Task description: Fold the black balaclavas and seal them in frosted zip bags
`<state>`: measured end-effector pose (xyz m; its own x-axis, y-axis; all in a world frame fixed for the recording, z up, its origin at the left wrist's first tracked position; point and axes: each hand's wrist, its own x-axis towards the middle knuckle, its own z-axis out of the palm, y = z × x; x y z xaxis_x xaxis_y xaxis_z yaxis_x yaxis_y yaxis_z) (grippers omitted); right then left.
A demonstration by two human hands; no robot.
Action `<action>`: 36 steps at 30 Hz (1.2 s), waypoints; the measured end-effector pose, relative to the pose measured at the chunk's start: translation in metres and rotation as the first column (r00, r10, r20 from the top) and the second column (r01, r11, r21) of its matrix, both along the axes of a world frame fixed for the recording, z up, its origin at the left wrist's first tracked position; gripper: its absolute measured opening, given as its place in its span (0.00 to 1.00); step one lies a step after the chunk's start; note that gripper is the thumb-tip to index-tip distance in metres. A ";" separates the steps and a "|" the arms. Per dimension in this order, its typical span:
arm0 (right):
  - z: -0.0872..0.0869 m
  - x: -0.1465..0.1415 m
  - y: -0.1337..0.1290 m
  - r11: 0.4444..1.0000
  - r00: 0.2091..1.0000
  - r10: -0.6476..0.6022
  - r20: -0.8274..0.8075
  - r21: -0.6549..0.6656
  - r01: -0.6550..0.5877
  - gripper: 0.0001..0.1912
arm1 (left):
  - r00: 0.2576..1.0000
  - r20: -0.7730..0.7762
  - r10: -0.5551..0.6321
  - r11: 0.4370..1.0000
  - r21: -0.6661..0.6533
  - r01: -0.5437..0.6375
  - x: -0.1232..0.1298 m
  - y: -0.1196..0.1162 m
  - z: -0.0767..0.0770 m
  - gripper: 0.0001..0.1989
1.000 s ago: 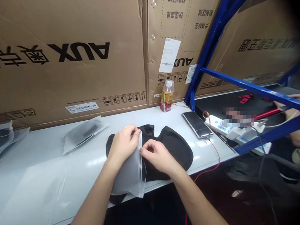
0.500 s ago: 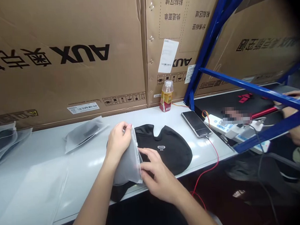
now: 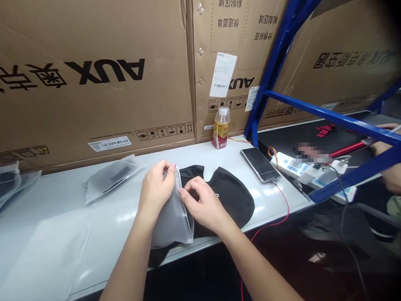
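My left hand is closed on the far end of a frosted zip bag, near the edge with the zip strip. At that same edge, my right hand pinches the zip with thumb and forefinger, close to the left fingertips. Below the right fingers the two sides of the bag's mouth stand slightly apart. The zip slider is hidden. Under the bag and my right hand lies a flat black fabric piece with a notch in its far edge; its small white print is mostly covered.
Filled frosted bags lie to the left, with flat frosted bags nearer me. A drink bottle, a phone and a power strip stand or lie right. Large cartons back the table; a blue frame separates another person's arm.
My right hand has moved up along the zip edge, from its lower part to near my left hand, and its fingers have closed into a pinch. The left hand keeps its hold.
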<state>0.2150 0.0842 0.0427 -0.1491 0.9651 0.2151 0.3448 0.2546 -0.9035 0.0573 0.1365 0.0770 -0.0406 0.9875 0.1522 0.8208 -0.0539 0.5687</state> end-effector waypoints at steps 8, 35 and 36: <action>-0.001 0.002 -0.016 0.990 0.989 0.140 -0.051 0.000 -0.140 0.13 | 0.998 -0.063 0.004 0.999 -0.047 -0.007 -0.012 0.006 0.000 0.18; -0.022 0.005 0.020 0.812 0.692 0.366 0.622 0.151 -0.564 0.30 | 0.891 -0.452 -0.043 0.987 0.119 0.107 -0.014 -0.110 -0.073 0.33; -0.025 0.006 0.018 0.816 0.692 0.369 0.621 0.140 -0.560 0.31 | 0.893 -0.448 -0.024 0.980 0.165 0.109 -0.011 -0.112 -0.081 0.34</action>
<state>0.2207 0.1019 0.0172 -0.7419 0.6374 0.2080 0.5075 0.7366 -0.4471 0.0458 0.0240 -0.0037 0.1373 0.9393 0.3145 0.9753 -0.1836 0.1226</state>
